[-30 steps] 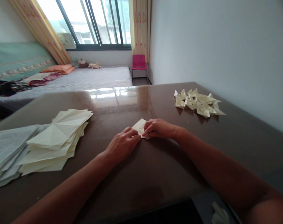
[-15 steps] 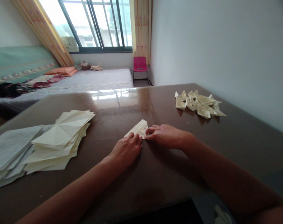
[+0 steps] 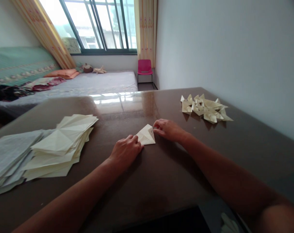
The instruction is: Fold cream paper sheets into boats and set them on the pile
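A small cream sheet of folded paper (image 3: 147, 136) lies on the brown table between my hands, creased with several fold lines. My left hand (image 3: 128, 147) has its fingers closed at the paper's left corner, holding it against the tabletop. At the upper right edge is my right hand (image 3: 166, 129), its fingertips pinched at the flap there. The tips of the left fingers cover part of the paper's left side.
On the left lie a stack of creased cream sheets (image 3: 64, 139) and a pile of greyish sheets (image 3: 11, 155). Several folded paper pieces (image 3: 205, 108) sit at the back right. Beyond the glossy table (image 3: 127, 119) are a bed (image 3: 108, 81) and a pink chair (image 3: 144, 67).
My right hand has moved up and away from the left hand, along the paper's right edge. The left hand has slid a little left, so more of the paper shows, its flap lying differently.
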### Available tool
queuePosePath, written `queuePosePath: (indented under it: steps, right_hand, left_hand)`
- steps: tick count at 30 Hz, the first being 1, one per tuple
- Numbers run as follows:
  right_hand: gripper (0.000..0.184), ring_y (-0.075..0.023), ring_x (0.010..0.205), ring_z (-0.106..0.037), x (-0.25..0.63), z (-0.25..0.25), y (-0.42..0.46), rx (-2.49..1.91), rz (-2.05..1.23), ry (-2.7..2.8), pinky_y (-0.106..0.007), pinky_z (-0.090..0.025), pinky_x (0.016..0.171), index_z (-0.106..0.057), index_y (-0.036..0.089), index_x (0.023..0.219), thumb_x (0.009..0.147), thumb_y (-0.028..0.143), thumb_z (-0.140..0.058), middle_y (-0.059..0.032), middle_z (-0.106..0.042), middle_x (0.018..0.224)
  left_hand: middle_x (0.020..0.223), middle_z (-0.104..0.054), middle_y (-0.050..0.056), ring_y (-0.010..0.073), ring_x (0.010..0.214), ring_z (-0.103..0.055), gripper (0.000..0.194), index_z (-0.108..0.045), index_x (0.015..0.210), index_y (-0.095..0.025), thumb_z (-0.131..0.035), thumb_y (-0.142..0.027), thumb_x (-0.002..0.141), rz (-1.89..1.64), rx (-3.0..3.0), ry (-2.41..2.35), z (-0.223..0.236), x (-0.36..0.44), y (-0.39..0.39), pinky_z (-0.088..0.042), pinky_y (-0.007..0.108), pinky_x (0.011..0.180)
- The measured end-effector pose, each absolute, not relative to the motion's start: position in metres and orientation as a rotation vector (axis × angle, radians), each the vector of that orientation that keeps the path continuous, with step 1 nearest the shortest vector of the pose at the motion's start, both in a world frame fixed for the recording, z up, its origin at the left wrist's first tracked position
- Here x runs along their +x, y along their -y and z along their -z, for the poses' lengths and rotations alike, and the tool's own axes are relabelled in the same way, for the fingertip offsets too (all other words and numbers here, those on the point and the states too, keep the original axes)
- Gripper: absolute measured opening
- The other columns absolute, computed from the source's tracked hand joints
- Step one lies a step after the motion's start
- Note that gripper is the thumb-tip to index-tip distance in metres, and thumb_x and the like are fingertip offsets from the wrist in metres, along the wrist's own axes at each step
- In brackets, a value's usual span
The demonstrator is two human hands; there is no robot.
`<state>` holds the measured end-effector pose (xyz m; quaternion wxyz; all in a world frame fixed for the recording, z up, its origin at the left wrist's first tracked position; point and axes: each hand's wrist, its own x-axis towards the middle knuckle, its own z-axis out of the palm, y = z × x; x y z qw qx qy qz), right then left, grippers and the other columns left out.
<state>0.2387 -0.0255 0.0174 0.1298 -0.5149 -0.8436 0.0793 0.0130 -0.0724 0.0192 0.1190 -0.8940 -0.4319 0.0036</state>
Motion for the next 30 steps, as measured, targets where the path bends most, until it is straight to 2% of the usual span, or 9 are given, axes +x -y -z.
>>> queuePosePath:
  steps: [3,6,10,14,16,19,23,26,30]
  right_hand:
    - [0.053,-0.0211,0.097,-0.056,0.236,0.0,0.015,-1.476,-0.247,2.361,-0.032,-0.043,0.085,-0.055,0.012,0.122,0.082,0.045,-0.063,-0.0126,-0.063,0.104]
    - [0.065,-0.0203,0.095,-0.056,0.231,0.008,0.013,-1.404,-0.345,2.341,-0.033,-0.043,0.087,-0.049,0.01,0.131,0.078,0.043,-0.067,-0.0106,-0.064,0.101]
    - [0.066,-0.0169,0.082,-0.059,0.223,0.01,0.017,-1.388,-0.544,2.289,-0.029,-0.046,0.077,-0.045,0.012,0.134,0.077,0.036,-0.069,-0.0056,-0.066,0.091]
    - [0.056,-0.023,0.106,-0.054,0.223,0.013,0.017,-1.364,-0.349,2.313,-0.036,-0.043,0.091,-0.054,0.016,0.127,0.078,0.038,-0.067,-0.0117,-0.062,0.114]
    - [0.06,-0.0271,0.118,-0.047,0.225,0.015,0.014,-1.362,-0.268,2.343,-0.042,-0.039,0.096,-0.051,0.018,0.132,0.079,0.043,-0.065,-0.0134,-0.054,0.129]
    - [0.066,-0.0295,0.12,-0.045,0.227,0.017,0.01,-1.387,-0.279,2.353,-0.046,-0.038,0.099,-0.047,0.016,0.135,0.078,0.044,-0.065,-0.0141,-0.053,0.133]
    - [0.066,-0.0235,0.107,-0.055,0.226,0.016,0.007,-1.308,-0.456,2.288,-0.041,-0.042,0.097,-0.049,0.011,0.131,0.073,0.031,-0.072,-0.0144,-0.061,0.12]
    - [0.068,-0.0185,0.095,-0.059,0.225,0.015,0.008,-1.177,-0.666,2.232,-0.037,-0.049,0.089,-0.045,0.017,0.134,0.072,0.023,-0.072,-0.0104,-0.062,0.116]
    - [0.064,-0.0186,0.106,-0.057,0.224,0.012,0.013,-0.926,-0.808,2.224,-0.035,-0.052,0.087,-0.045,0.021,0.134,0.074,0.016,-0.067,-0.0116,-0.05,0.13]
  left_hand:
    - [0.089,-0.062,0.005,0.0189,0.086,-0.058,0.036,-0.066,0.082,-0.02,-0.038,-0.038,0.096,0.033,-2.637,1.281,-0.018,0.01,0.067,-0.042,0.027,0.059]
    - [0.091,-0.062,0.004,0.0184,0.085,-0.058,0.035,-0.064,0.084,-0.021,-0.038,-0.041,0.096,0.063,-2.653,1.291,-0.016,0.008,0.063,-0.041,0.026,0.059]
    - [0.093,-0.062,0.003,0.0182,0.085,-0.057,0.033,-0.063,0.086,-0.022,-0.039,-0.043,0.095,0.097,-2.67,1.334,-0.014,0.006,0.061,-0.042,0.026,0.059]
    - [0.098,-0.062,0.003,0.0195,0.093,-0.056,0.028,-0.063,0.092,-0.025,-0.041,-0.043,0.094,0.159,-2.707,1.367,-0.014,0.005,0.06,-0.045,0.026,0.062]
    - [0.104,-0.062,0.003,0.0211,0.098,-0.055,0.027,-0.062,0.105,-0.028,-0.044,-0.043,0.092,0.202,-2.715,1.388,-0.012,0.004,0.059,-0.047,0.028,0.065]
    - [0.116,-0.061,0.004,0.0237,0.108,-0.051,0.038,-0.052,0.125,-0.028,-0.047,-0.043,0.091,0.294,-2.718,1.396,-0.007,0.002,0.055,-0.05,0.033,0.077]
    - [0.134,-0.052,0.007,0.0261,0.121,-0.044,0.056,-0.04,0.138,-0.021,-0.049,-0.044,0.089,0.43,-2.755,1.392,0.003,-0.001,0.047,-0.043,0.04,0.099]
    - [0.135,-0.051,0.008,0.0261,0.122,-0.044,0.061,-0.037,0.141,-0.018,-0.051,-0.043,0.087,0.486,-2.815,1.452,0.006,0.0,0.043,-0.041,0.04,0.102]
    - [0.137,-0.05,0.008,0.0257,0.122,-0.044,0.062,-0.039,0.139,-0.019,-0.056,-0.043,0.084,0.543,-2.854,1.47,0.003,0.001,0.041,-0.04,0.041,0.104]
